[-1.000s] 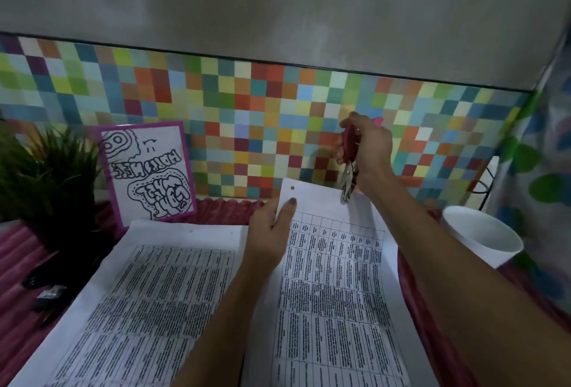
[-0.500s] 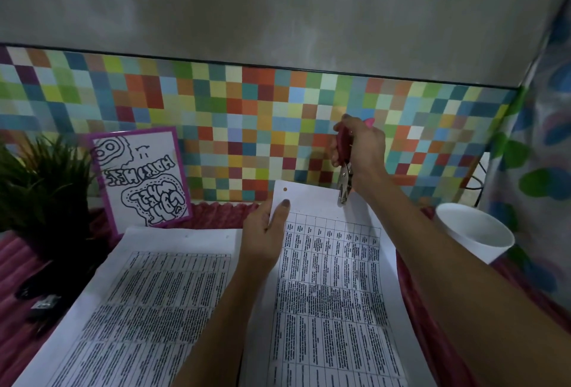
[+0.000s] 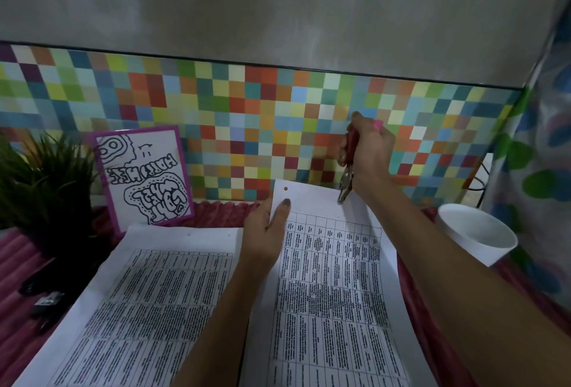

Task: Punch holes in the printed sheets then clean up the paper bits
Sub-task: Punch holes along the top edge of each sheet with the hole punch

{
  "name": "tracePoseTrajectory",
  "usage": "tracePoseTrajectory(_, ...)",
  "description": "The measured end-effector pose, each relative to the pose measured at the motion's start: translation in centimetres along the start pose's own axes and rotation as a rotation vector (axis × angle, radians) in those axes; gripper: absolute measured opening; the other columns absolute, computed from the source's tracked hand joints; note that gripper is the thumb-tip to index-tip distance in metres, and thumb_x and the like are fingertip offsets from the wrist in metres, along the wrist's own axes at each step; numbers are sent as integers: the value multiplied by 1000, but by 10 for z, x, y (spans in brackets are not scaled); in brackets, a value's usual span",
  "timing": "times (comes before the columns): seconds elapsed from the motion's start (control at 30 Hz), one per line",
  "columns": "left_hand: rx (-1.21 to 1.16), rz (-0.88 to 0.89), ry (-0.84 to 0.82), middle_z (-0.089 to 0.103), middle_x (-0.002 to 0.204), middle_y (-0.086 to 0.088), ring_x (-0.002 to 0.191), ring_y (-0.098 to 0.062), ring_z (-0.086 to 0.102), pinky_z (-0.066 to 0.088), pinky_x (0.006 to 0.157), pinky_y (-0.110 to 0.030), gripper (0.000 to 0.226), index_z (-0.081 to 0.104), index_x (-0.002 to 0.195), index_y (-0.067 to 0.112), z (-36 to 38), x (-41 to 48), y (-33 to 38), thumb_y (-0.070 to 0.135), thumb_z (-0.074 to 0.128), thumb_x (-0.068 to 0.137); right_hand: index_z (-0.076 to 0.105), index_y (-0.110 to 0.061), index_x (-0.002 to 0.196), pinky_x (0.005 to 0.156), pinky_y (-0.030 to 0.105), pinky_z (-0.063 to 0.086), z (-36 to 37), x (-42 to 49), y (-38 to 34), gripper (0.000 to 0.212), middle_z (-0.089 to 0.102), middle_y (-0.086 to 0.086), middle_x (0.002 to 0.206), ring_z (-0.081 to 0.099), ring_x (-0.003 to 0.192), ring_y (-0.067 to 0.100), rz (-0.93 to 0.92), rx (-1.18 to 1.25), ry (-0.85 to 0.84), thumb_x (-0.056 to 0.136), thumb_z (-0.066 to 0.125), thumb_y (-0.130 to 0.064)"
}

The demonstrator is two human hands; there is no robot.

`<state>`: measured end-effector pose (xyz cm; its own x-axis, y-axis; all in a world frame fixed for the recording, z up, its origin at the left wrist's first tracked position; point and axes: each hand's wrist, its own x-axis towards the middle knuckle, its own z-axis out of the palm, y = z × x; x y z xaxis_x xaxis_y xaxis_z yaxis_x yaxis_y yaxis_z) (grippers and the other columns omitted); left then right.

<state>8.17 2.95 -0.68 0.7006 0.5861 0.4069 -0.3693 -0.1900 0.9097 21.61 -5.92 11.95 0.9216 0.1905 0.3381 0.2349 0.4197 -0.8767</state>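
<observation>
Sheet in work: the right-hand printed sheet [image 3: 333, 278], a table of small print. Its far end was lifted off the bench [image 3: 18, 263] and its near end ran out of view. One hole [image 3: 285, 188] was through the far-left corner margin.

Left hand [image 3: 268, 232] pinched the sheet's left edge just near of that hole, thumb on top. Right hand [image 3: 370, 151] was wrapped round the red handles of the hole punch [image 3: 347, 176], whose metal nose pointed down at the far edge, right of centre. I could not tell whether the handles were squeezed home, or whether the paper was between the jaws.

Surroundings:
- Left: a second printed sheet [image 3: 148, 294] lay flat on the bench.
- Right: a white cup [image 3: 475, 232] stood just beyond my right forearm.
- Far left: a plant [image 3: 40, 188] and a purple-edged card [image 3: 143, 176] stood against the tiled wall [image 3: 216, 127].

Risks, as judged:
1. The sheet was gripped at one edge only. Limp paper could slip as the punch closes, putting the hole out of line with the first, or so near the edge that it tears.
2. Bits dropping from the punch would fall among the ribs of the bench's pink cover, which would make them awkward to gather.
3. Drawing the right arm back carelessly could knock the cup over.
</observation>
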Motion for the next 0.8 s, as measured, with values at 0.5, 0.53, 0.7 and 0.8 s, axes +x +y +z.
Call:
tracePoseTrajectory(0.5,7,-66,56,76,104,1,98,-13,72,58,89,-38,23,69,115,12,-1,-5,7,12,65,93,63,0,92,46,25,44,-1,-12,-6,13,57,12,61,50,47,24,187,-17,-245,89,56,-11)
tracePoseTrajectory(0.53,15,-68,57,76,104,1,98,-14,72,58,90,-39,23,69,115,11,-1,-5,8,12,65,93,62,1,96,46,26,46,-2,-12,-5,14,58,12,61,51,47,24,165,-41,-252,91,55,-10)
tracePoseTrajectory(0.7,46,-51,24,75,107,0,101,-16,71,56,93,-43,24,69,116,11,-2,-5,11,12,66,93,60,0,96,49,30,50,-10,-7,-8,12,57,16,66,55,48,25,114,-62,-183,93,51,-7)
tracePoseTrajectory(0.8,67,-30,31,75,106,-1,101,-18,70,56,92,-46,23,69,115,11,-1,-4,11,17,67,92,55,-2,85,48,28,46,-12,-4,-11,8,54,16,65,51,51,25,257,54,-109,91,51,-6)
